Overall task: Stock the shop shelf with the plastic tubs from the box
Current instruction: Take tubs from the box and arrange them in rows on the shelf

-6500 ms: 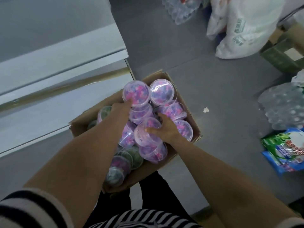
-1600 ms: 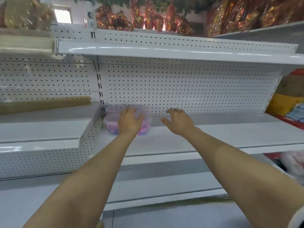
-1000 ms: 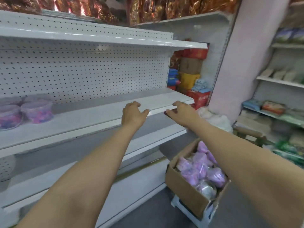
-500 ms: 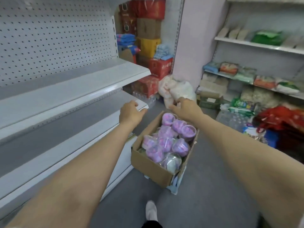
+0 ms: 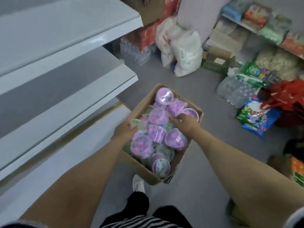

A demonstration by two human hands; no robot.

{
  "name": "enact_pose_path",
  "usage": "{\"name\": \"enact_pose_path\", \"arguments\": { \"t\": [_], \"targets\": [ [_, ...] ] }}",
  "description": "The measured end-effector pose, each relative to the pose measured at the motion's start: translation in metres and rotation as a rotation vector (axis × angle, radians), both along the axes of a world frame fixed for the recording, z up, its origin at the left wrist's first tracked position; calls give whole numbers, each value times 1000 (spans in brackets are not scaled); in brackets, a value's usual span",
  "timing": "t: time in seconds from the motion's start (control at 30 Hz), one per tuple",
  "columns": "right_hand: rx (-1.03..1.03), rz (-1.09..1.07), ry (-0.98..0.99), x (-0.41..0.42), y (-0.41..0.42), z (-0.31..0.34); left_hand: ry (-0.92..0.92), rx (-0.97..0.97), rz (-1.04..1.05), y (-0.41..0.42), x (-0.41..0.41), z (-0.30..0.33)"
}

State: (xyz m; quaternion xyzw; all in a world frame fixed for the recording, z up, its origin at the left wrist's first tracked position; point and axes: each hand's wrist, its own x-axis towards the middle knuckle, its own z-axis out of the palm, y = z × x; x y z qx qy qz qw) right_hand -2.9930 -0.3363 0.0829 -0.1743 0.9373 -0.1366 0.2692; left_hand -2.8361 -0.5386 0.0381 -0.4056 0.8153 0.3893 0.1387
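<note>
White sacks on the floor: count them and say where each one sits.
2. The farther sack leans against the red cartons beside the pillar. The nearer sack lies just right of it, next to the green carton. Others may be hidden behind.

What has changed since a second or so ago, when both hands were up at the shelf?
Both hands came down from the shelf into the cardboard box. The left hand and right hand now reach among the plastic tubs; a firm grip isn't clear yet. The box remains on the floor, full of tubs.
</note>
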Motion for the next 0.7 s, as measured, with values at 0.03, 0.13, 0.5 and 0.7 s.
{"name": "enact_pose_path", "arguments": {
  "t": [0.03,0.13,0.5,0.7],
  "targets": [
    [9,-9,-34,-5,2,-11,-41,33,7,-3,-3,-16],
    [29,-47,-104,-20,12,-40,-108,60,30,-12,-9,-87],
    [224,1,-230,-68,19,-122,-277,230,64,-3,-19,-117],
    [326,-98,-285,-79,26,-152,-314,313,179,1,-23,-124]
  ]
}}
